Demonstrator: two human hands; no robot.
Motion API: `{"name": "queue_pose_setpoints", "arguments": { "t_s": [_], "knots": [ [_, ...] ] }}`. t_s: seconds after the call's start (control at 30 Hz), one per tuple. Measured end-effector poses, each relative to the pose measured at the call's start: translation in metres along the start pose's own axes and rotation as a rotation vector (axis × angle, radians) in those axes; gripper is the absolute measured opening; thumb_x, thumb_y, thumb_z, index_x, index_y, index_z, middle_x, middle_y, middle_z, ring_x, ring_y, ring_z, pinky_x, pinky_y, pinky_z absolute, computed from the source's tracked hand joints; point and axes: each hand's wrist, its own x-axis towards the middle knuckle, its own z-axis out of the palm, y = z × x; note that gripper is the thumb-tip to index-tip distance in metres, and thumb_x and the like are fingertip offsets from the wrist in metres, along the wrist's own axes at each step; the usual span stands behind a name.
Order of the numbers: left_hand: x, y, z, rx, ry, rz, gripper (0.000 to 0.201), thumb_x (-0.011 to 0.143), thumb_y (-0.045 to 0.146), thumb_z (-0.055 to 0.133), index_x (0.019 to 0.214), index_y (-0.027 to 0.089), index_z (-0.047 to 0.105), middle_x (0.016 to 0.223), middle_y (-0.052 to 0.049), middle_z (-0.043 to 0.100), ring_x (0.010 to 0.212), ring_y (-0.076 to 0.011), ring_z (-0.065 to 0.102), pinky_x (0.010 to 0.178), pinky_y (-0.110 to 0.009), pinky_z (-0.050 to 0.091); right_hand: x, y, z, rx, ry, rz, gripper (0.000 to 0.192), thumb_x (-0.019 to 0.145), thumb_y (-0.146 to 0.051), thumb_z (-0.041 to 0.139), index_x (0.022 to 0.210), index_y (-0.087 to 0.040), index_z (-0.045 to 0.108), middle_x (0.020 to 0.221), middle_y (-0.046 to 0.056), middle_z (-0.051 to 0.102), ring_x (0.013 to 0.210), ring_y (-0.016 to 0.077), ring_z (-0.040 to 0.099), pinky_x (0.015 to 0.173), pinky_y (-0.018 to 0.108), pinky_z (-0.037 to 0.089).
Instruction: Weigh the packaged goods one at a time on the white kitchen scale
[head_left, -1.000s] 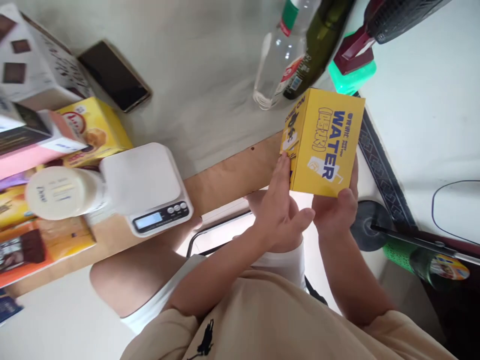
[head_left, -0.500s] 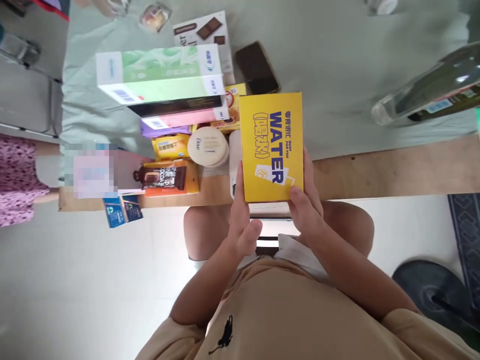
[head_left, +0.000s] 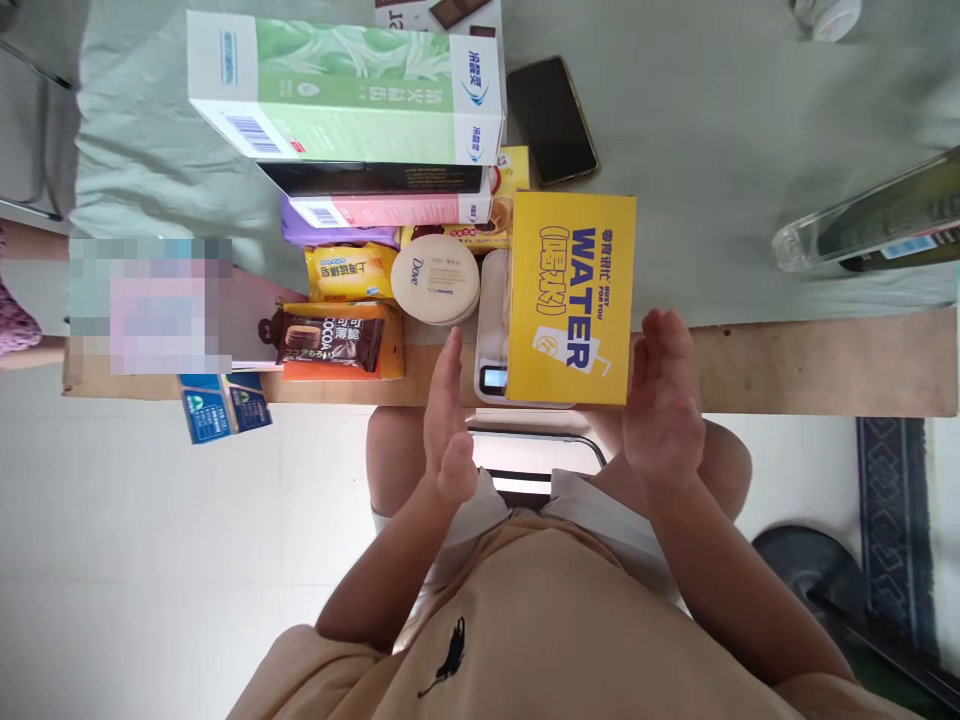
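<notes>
The yellow box printed WATER rests on a white device with a small lit display, likely a scale, mostly hidden under it. My right hand is open just beside the box's right side, fingers stretched out. On the other side, my left hand is open too, held apart from the box near the table's front edge. Neither hand holds anything. Left of the device sits a round white Dove tub. A brown COCOA packet lies on an orange pack.
Tall green-and-white box stands behind a pink-and-black box. Also on the table: a yellow soap packet, a phone, a bottle lying at right and a blue box at the front edge. Another person's arm shows at left.
Both hands have let go of the yellow box and moved apart, left hand to the left and right hand to the right. The box now stands on the white device; the view has shifted slightly.
</notes>
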Motion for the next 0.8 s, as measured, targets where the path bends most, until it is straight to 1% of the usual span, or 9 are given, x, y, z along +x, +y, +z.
{"name": "queue_pose_setpoints", "arguments": {
  "t_s": [0.07, 0.17, 0.23, 0.3, 0.43, 0.53, 0.67, 0.73, 0.8],
  "knots": [
    [-0.003, -0.002, -0.004, 0.009, 0.005, 0.035, 0.079, 0.104, 0.078, 0.049, 0.174, 0.042, 0.048, 0.185, 0.008, 0.046, 0.177, -0.0335, 0.037, 0.149, -0.047, 0.034, -0.002, 0.003, -0.006, 0.010, 0.038, -0.020, 0.078, 0.092, -0.087, 0.059, 0.157, -0.046, 0.060, 0.180, -0.003, 0.046, 0.178, 0.0325, 0.033, 0.152, 0.066, 0.019],
    [-0.006, -0.003, -0.005, 0.039, -0.003, 0.057, 0.079, 0.108, 0.074, 0.047, 0.176, 0.034, 0.047, 0.186, -0.001, 0.046, 0.176, -0.0345, 0.040, 0.148, -0.048, 0.036, -0.005, 0.004, -0.009, 0.017, 0.049, -0.015, 0.077, 0.089, -0.087, 0.063, 0.153, -0.044, 0.064, 0.175, -0.001, 0.052, 0.175, 0.0348, 0.036, 0.151, 0.069, 0.019],
    [-0.007, -0.002, -0.003, 0.058, -0.010, 0.072, 0.080, 0.109, 0.073, 0.045, 0.177, 0.030, 0.045, 0.186, -0.007, 0.045, 0.175, -0.0340, 0.041, 0.148, -0.049, 0.035, -0.007, 0.003, -0.008, 0.019, 0.047, -0.014, 0.076, 0.090, -0.086, 0.063, 0.153, -0.045, 0.064, 0.175, -0.001, 0.052, 0.176, 0.0345, 0.036, 0.151, 0.068, 0.019],
    [-0.007, -0.001, -0.001, 0.073, -0.022, 0.087, 0.082, 0.109, 0.075, 0.043, 0.177, 0.029, 0.044, 0.186, -0.009, 0.045, 0.175, -0.0341, 0.042, 0.147, -0.049, 0.035, -0.008, -0.001, -0.006, 0.014, 0.040, -0.022, 0.072, 0.092, -0.084, 0.063, 0.153, -0.047, 0.065, 0.174, -0.002, 0.052, 0.176, 0.0329, 0.036, 0.152, 0.066, 0.019],
    [-0.006, 0.001, 0.003, 0.064, -0.041, 0.096, 0.081, 0.110, 0.075, 0.042, 0.178, 0.030, 0.043, 0.186, -0.010, 0.045, 0.175, -0.0331, 0.042, 0.147, -0.049, 0.037, -0.007, -0.005, -0.006, -0.003, 0.043, -0.072, 0.066, 0.096, -0.082, 0.060, 0.150, -0.046, 0.067, 0.172, -0.002, 0.054, 0.176, 0.0312, 0.036, 0.152, 0.065, 0.017],
    [-0.004, 0.003, 0.006, 0.019, -0.035, 0.096, 0.080, 0.110, 0.073, 0.044, 0.177, 0.030, 0.044, 0.185, -0.010, 0.046, 0.175, -0.0333, 0.042, 0.146, -0.050, 0.037, -0.007, -0.004, -0.009, -0.016, 0.046, -0.090, 0.064, 0.097, -0.081, 0.057, 0.149, -0.045, 0.067, 0.173, -0.001, 0.054, 0.176, 0.0314, 0.035, 0.152, 0.065, 0.020],
    [0.000, 0.006, 0.007, 0.011, -0.033, 0.082, 0.081, 0.110, 0.076, 0.043, 0.177, 0.031, 0.045, 0.185, -0.010, 0.045, 0.175, -0.0351, 0.041, 0.147, -0.052, 0.036, -0.008, -0.001, -0.011, -0.012, 0.040, -0.075, 0.063, 0.098, -0.080, 0.058, 0.150, -0.045, 0.067, 0.172, -0.001, 0.055, 0.174, 0.0308, 0.041, 0.151, 0.065, 0.022],
    [0.002, 0.008, 0.009, 0.036, -0.049, 0.069, 0.082, 0.110, 0.077, 0.041, 0.178, 0.032, 0.042, 0.186, -0.010, 0.044, 0.176, -0.0362, 0.039, 0.148, -0.054, 0.034, -0.008, -0.002, -0.007, 0.004, 0.016, -0.057, 0.064, 0.097, -0.079, 0.060, 0.152, -0.046, 0.066, 0.173, -0.001, 0.055, 0.173, 0.0302, 0.043, 0.151, 0.064, 0.026],
    [0.004, 0.010, 0.012, 0.074, -0.094, 0.057, 0.084, 0.109, 0.078, 0.040, 0.181, 0.034, 0.036, 0.189, -0.009, 0.039, 0.178, -0.0377, 0.035, 0.149, -0.057, 0.031, -0.006, -0.003, -0.001, 0.031, -0.045, -0.024, 0.069, 0.097, -0.080, 0.062, 0.156, -0.046, 0.062, 0.176, 0.000, 0.053, 0.172, 0.0308, 0.044, 0.147, 0.065, 0.035]
  ]
}}
